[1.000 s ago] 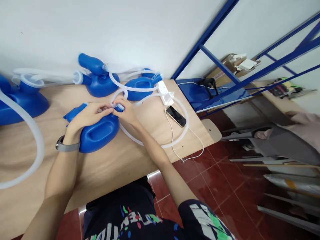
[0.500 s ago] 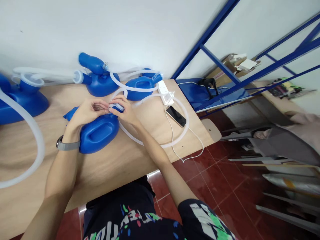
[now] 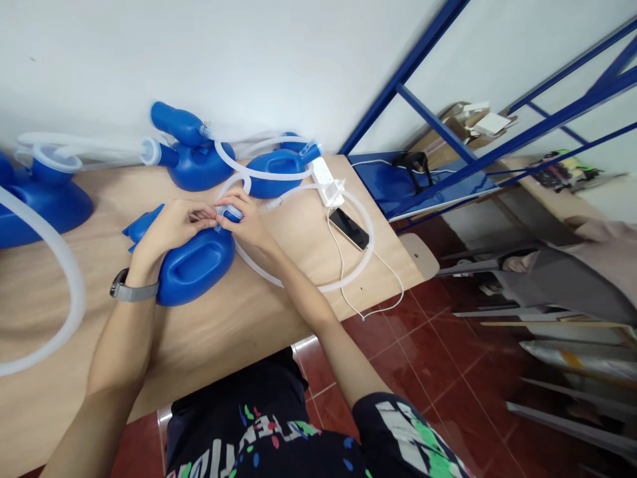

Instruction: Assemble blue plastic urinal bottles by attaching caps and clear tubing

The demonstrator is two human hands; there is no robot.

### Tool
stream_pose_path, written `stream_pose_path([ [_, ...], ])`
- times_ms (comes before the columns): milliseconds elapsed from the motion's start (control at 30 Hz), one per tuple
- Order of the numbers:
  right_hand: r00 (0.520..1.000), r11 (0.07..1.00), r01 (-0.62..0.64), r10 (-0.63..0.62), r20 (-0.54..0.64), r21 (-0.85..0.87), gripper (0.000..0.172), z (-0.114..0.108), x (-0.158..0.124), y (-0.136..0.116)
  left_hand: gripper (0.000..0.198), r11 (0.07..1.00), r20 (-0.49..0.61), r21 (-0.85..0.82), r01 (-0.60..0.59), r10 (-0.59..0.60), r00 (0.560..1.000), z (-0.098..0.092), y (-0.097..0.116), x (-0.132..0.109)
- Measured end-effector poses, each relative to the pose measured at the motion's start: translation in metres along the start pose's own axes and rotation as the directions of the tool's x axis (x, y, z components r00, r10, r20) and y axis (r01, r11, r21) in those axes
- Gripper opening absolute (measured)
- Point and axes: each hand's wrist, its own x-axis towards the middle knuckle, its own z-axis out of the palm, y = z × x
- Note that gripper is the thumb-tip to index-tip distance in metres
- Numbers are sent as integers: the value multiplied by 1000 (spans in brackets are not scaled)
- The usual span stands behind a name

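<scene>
A blue plastic bottle [image 3: 192, 265] lies on its side on the wooden table [image 3: 249, 318] in front of me. My left hand [image 3: 172, 229] rests on its top, fingers curled and pinching at the spout end. My right hand [image 3: 246, 222] is closed on the end of a clear hose [image 3: 318, 287] where it meets the bottle's spout. The hose loops away to the right over the table. A watch sits on my left wrist.
Two more blue bottles [image 3: 196, 162] [image 3: 279, 174] with hoses stand by the wall, another [image 3: 44, 199] at far left with a thick hose [image 3: 70, 292]. A power strip [image 3: 328, 180], a phone [image 3: 351, 229] and a white cable lie right. Blue shelving [image 3: 448, 166] stands beyond.
Both hands stay at the spout; the fingers have shifted slightly around the hose end. The view has moved a little to the left.
</scene>
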Motion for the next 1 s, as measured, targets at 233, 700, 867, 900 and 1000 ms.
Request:
stream_pose_path([
  [233, 999, 1000, 15, -15, -40, 6, 66, 3, 0, -2, 41, 998, 26, 6, 64, -64, 998, 1, 5, 0],
  [700, 998, 998, -61, 60, -26, -23, 49, 1, -1, -5, 31, 966, 37, -107, 236, -234, 972, 3, 8, 6],
  [867, 996, 999, -26, 23, -91, -31, 77, 7, -2, -4, 26, 972, 16, -59, 228, -228, 974, 8, 12, 3],
  [900, 995, 999, -25, 22, -100, -31, 77, 8, -2, -5, 26, 973, 7, -50, 226, -226, 974, 9, 13, 3],
  [1000, 993, 999, -33, 30, -112, -32, 63, 7, -5, -7, 24, 976, -52, -9, 219, -219, 974, 15, 12, 3],
])
